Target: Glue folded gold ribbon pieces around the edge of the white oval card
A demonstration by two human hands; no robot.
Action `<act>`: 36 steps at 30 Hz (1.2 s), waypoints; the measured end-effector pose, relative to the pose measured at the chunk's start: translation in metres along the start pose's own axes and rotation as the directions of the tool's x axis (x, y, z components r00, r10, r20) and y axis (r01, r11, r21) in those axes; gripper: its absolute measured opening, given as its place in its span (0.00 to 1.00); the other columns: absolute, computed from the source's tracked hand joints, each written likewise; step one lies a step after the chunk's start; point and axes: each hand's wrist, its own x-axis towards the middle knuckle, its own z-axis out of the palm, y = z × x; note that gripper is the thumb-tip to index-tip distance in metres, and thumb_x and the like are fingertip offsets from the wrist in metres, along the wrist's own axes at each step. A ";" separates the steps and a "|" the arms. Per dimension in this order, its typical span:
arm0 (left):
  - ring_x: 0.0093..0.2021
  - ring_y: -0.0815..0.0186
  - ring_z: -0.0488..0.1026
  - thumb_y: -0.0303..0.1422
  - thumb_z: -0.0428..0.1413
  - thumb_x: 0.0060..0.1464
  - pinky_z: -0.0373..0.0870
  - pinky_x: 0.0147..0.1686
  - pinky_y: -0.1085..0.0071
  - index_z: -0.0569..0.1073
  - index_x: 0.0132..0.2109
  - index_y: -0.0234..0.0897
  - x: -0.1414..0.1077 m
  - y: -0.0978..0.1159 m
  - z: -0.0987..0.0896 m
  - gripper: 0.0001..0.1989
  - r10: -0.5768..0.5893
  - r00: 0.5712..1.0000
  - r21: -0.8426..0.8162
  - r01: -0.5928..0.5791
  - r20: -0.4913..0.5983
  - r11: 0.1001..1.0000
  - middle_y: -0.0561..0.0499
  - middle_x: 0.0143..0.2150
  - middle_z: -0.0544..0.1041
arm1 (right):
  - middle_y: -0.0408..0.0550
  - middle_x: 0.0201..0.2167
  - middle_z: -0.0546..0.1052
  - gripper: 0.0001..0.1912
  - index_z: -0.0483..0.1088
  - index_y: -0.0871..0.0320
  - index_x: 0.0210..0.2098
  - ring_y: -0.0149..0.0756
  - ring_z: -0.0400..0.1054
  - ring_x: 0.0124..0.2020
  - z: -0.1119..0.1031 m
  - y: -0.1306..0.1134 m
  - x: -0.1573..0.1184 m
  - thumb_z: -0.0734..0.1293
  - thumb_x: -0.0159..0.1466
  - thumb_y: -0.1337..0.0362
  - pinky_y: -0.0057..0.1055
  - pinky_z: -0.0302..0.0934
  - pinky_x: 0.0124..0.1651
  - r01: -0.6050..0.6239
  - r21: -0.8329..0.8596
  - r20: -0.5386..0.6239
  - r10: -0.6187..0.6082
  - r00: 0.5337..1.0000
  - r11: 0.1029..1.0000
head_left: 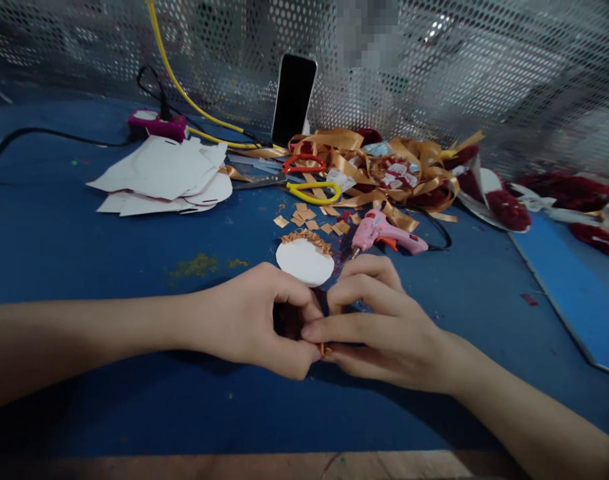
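My left hand (264, 317) and my right hand (384, 327) meet over the blue table, fingertips touching. A small folded piece of gold ribbon (325, 350) shows between their thumbs and fingers, pinched from both sides; most of it is hidden. Just beyond lies a white card disc (304, 262), with gathered gold ribbon pieces (309, 237) along its far edge. A pink glue gun (379, 233) rests on its side behind my right hand, nozzle pointing toward me. Several cut gold ribbon squares (304, 215) are scattered behind the disc.
White card sheets (159, 170) are stacked at left, near a purple power socket (157, 125). Scissors (312, 192) and tangled gold ribbon (419, 167) lie behind the squares. A phone (293, 100) leans against the perforated metal screen (224, 53). At right lies a blue board (579, 287).
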 end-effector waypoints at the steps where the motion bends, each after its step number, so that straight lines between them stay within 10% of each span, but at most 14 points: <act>1: 0.27 0.72 0.69 0.27 0.62 0.47 0.67 0.28 0.78 0.78 0.31 0.32 0.000 0.000 0.001 0.02 -0.007 1.000 0.001 0.007 -0.003 1.000 0.55 0.27 0.76 | 0.44 0.35 0.73 0.08 0.77 0.50 0.45 0.37 0.62 0.46 0.000 0.000 0.000 0.72 0.65 0.62 0.38 0.62 0.53 -0.004 0.020 -0.003 0.004 1.000 1.000; 13: 0.29 0.70 0.70 0.36 0.63 0.55 0.66 0.29 0.76 0.81 0.37 0.35 0.001 -0.001 0.001 0.08 -0.025 0.974 -0.043 0.015 -0.223 0.999 0.52 0.30 0.79 | 0.41 0.26 0.72 0.08 0.78 0.50 0.37 0.35 0.64 0.37 -0.006 0.002 0.002 0.74 0.61 0.70 0.40 0.64 0.44 -0.123 0.034 -0.225 0.127 0.966 0.992; 24: 0.24 0.73 0.65 0.31 0.58 0.55 0.62 0.25 0.78 0.76 0.29 0.34 0.004 0.001 0.004 0.07 -0.032 0.958 0.099 0.063 -0.284 0.993 0.57 0.23 0.72 | 0.42 0.29 0.77 0.07 0.76 0.51 0.37 0.37 0.67 0.40 -0.001 0.000 0.004 0.73 0.62 0.69 0.38 0.66 0.45 -0.118 -0.211 -0.188 0.078 0.979 0.970; 36: 0.33 0.66 0.77 0.35 0.59 0.58 0.71 0.33 0.73 0.83 0.41 0.37 0.004 -0.003 0.007 0.10 0.059 0.920 0.154 0.001 -0.389 0.988 0.50 0.36 0.84 | 0.43 0.32 0.73 0.05 0.68 0.55 0.34 0.34 0.66 0.37 -0.001 -0.003 0.007 0.67 0.63 0.72 0.36 0.62 0.44 -0.331 -0.057 -0.174 0.317 0.932 0.942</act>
